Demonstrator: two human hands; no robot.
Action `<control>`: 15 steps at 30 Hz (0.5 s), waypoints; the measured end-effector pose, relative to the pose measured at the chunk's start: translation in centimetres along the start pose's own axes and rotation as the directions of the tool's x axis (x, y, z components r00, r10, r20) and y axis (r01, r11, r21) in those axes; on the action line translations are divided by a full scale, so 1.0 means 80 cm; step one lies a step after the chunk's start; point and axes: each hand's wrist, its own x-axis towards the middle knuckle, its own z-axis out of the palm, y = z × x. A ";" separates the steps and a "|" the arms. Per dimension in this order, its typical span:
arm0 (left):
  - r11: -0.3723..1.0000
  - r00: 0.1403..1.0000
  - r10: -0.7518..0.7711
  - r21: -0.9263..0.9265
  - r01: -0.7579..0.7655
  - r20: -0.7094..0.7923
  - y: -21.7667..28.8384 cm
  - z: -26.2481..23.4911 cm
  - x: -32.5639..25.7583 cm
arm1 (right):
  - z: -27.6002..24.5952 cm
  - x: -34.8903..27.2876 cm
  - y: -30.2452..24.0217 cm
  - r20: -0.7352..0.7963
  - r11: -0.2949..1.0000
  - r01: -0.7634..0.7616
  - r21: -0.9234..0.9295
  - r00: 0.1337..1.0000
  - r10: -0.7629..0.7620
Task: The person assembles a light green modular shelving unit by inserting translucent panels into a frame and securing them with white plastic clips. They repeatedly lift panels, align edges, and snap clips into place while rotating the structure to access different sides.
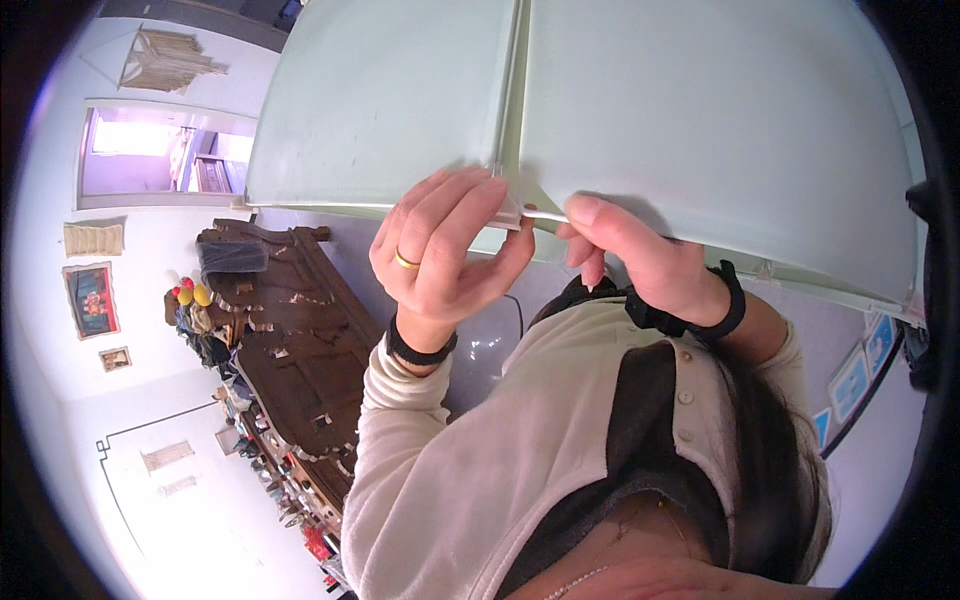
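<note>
Two smooth pale green panels stand in front of me, a left panel (380, 100) and a right panel (700, 110), with a narrow upright gap (513, 90) between them. My left hand (445, 240), with a gold ring, is closed around a small white plastic piece (508, 214) at the lower end of this gap. Thumb and bent fingers of my right hand (635, 250) pinch a thin white rod or cord (545, 214), whose other end reaches the white piece. My left fingers partly hide where the two meet. Both wrists wear black bands.
A dark carved wooden bench (300, 350) stands on the left, with a shelf of small clutter (290, 490) beside it. Red and yellow round objects (190, 292) sit at its end. Blue-and-white pictures (850, 385) are on the right.
</note>
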 end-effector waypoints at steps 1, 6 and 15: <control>1.000 0.999 0.022 -0.010 -0.021 0.037 -0.002 -0.002 0.001 | 0.001 0.000 0.000 0.010 1.000 -0.014 -0.008 1.000 0.014; 0.917 0.968 -0.192 -0.323 0.235 0.159 -0.003 -0.020 0.014 | 0.003 0.002 -0.003 0.081 0.999 0.002 -0.041 0.997 0.002; 0.797 0.897 -0.440 -0.445 0.408 0.034 0.023 0.028 0.063 | -0.090 -0.069 -0.028 0.441 0.755 0.346 -0.557 0.894 -0.084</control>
